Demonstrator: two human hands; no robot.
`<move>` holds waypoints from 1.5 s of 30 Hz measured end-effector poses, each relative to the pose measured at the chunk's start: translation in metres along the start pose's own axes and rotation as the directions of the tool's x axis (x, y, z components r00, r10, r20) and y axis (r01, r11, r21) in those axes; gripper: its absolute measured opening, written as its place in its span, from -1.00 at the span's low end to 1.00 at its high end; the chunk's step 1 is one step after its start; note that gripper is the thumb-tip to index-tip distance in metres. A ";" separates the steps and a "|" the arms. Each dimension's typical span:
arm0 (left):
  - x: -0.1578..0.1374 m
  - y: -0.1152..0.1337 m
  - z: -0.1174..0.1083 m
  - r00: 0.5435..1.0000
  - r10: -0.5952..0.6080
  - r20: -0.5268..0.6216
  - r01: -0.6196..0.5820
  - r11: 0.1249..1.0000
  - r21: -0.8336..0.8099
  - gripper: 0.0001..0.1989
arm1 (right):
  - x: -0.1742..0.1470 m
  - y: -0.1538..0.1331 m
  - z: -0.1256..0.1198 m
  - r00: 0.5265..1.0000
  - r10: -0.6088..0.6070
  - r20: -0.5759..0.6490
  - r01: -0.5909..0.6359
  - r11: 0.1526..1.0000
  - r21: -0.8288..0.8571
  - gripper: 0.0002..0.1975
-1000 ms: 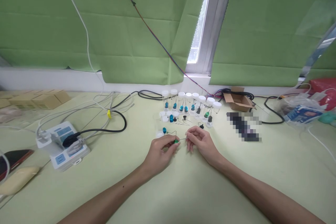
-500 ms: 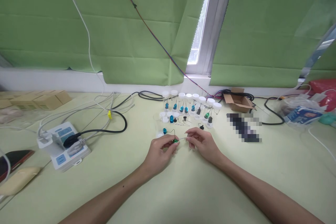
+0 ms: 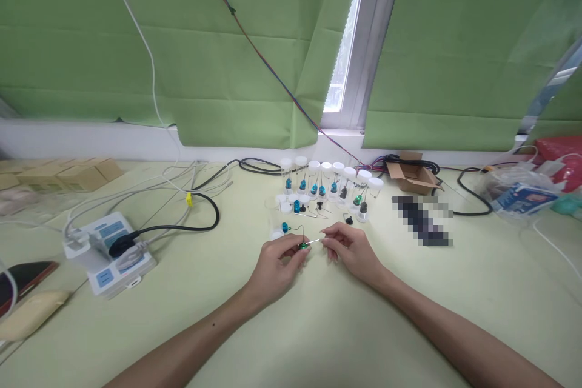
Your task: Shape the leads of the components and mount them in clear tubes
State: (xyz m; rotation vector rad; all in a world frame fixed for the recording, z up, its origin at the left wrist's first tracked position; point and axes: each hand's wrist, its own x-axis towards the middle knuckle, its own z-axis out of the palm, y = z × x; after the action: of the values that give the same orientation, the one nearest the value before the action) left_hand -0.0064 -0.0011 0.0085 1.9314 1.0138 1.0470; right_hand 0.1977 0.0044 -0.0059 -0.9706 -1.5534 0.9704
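My left hand (image 3: 278, 262) pinches a small green part (image 3: 303, 246) between thumb and fingers, and a dark bent wire rises from it. From this part a thin metal rod (image 3: 313, 241) runs to the right, where the fingertips of my right hand (image 3: 351, 250) are closed on its other end. Just beyond my left hand lies a blue part (image 3: 285, 227). A black part (image 3: 349, 220) sits behind my right fingers. Clear vials with white caps (image 3: 337, 167) stand in a row farther back, with small blue, green and dark parts inside.
A white power strip (image 3: 122, 254) with plugs and cables lies at the left, near yellowish boxes (image 3: 86, 174). An open cardboard box (image 3: 413, 180) stands at the back right, with a pixelated dark object (image 3: 421, 221) before it. Green blinds (image 3: 245, 73) hang behind the table.
Both hands keep almost the same place and hold. The thin metal rod between them now catches more light.
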 end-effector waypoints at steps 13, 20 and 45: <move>0.000 0.000 0.000 1.000 -0.001 0.019 0.001 1.000 0.009 -0.84 | -0.001 -0.003 0.001 0.999 0.037 0.038 -0.036 0.998 -0.051 -0.74; 0.000 -0.002 0.000 1.000 -0.014 0.009 0.014 1.000 0.027 -0.84 | -0.002 0.000 0.002 0.998 0.043 0.054 -0.041 0.998 -0.049 -0.72; 0.000 -0.004 0.000 0.999 0.037 0.016 -0.039 0.995 0.097 -0.84 | -0.004 -0.010 0.002 0.979 0.132 0.152 -0.128 0.991 -0.034 -0.59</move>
State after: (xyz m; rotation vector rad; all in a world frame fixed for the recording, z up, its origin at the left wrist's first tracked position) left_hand -0.0076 0.0006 0.0045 2.0407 1.0409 1.0209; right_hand 0.1951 -0.0027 0.0016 -1.0452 -1.6491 1.1436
